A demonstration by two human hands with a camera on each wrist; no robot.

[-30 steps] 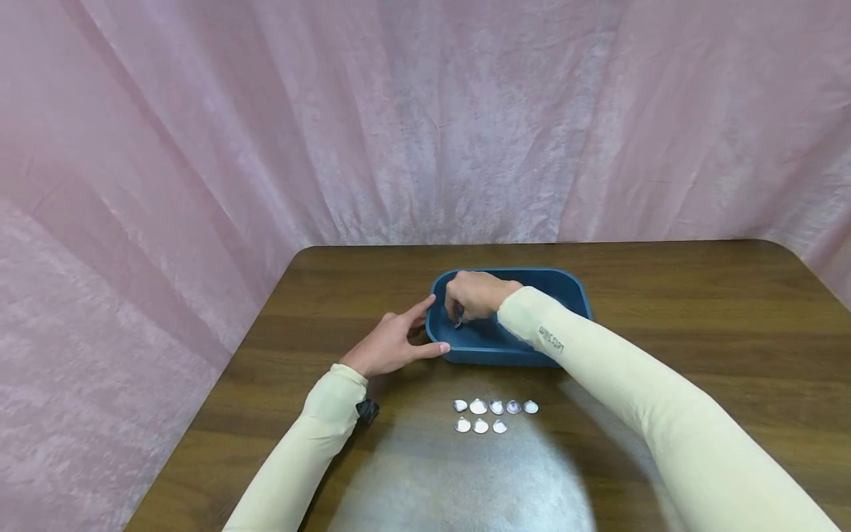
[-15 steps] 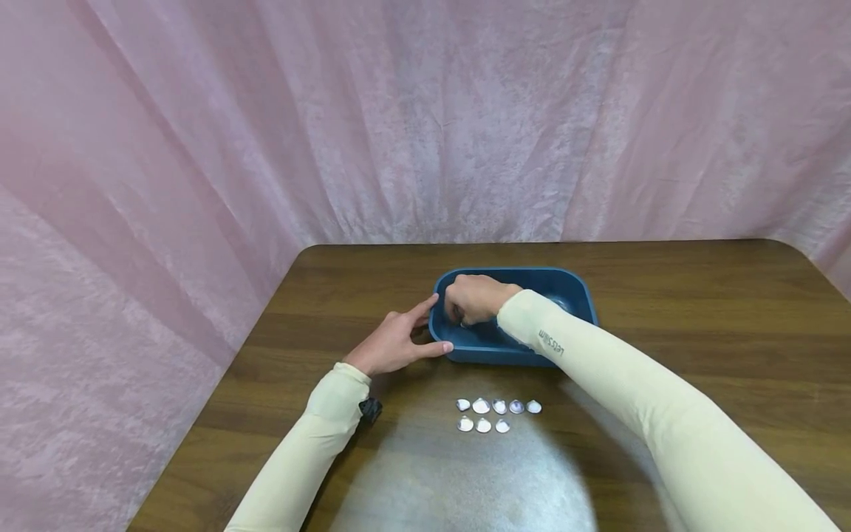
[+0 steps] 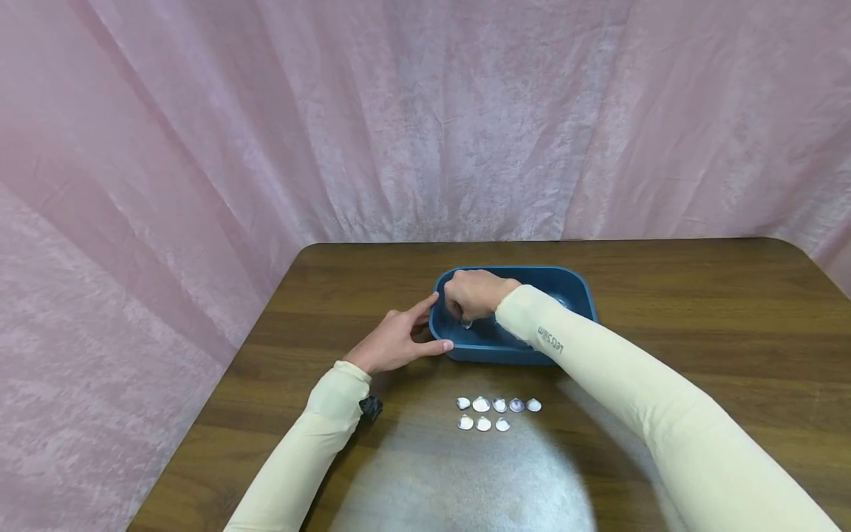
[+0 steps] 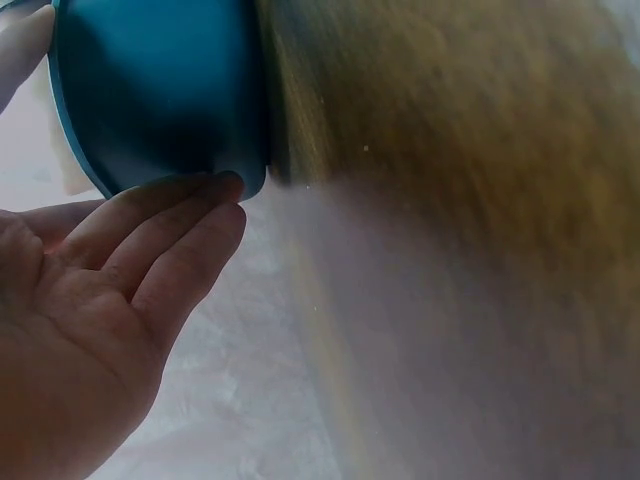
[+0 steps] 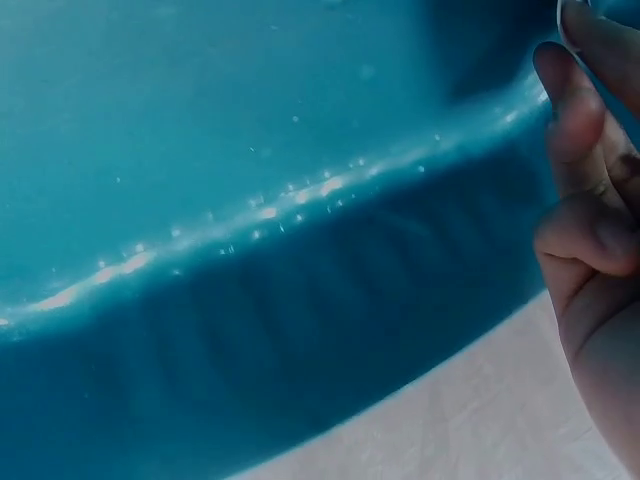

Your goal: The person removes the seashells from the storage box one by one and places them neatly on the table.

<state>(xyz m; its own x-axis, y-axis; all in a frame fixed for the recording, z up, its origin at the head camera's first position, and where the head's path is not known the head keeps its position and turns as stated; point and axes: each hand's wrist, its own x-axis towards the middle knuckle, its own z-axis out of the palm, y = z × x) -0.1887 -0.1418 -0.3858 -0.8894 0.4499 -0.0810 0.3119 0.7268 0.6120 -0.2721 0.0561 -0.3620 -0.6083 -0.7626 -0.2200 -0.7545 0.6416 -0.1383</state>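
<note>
My right hand (image 3: 477, 294) reaches down into a blue basin (image 3: 505, 355), over its left part. Its fingers are curled, and the thumb and fingertips pinch a small shell (image 3: 467, 324); in the right wrist view only the pale edge of the shell (image 5: 563, 22) shows. My left hand (image 3: 394, 341) steadies the left end of the basin, thumb on the near rim and index finger at the left rim. Seen from the left wrist, its other fingers (image 4: 170, 235) lie nearly straight along the outer wall. In front of the basin, several white and purplish shells (image 3: 481, 404) lie in two rows.
The wooden table (image 3: 698, 332) extends on both sides of the basin. Behind it hangs a pink velvet curtain (image 3: 465, 133). Clear water drops (image 5: 300, 197) dot the basin's inside. The right sleeve (image 3: 618, 377) crosses over the basin's near right rim.
The right hand stays over the basin's left part while its fingertips shift slightly on the shell, which looked darker a second ago. The left hand keeps its place; the view has shifted a little.
</note>
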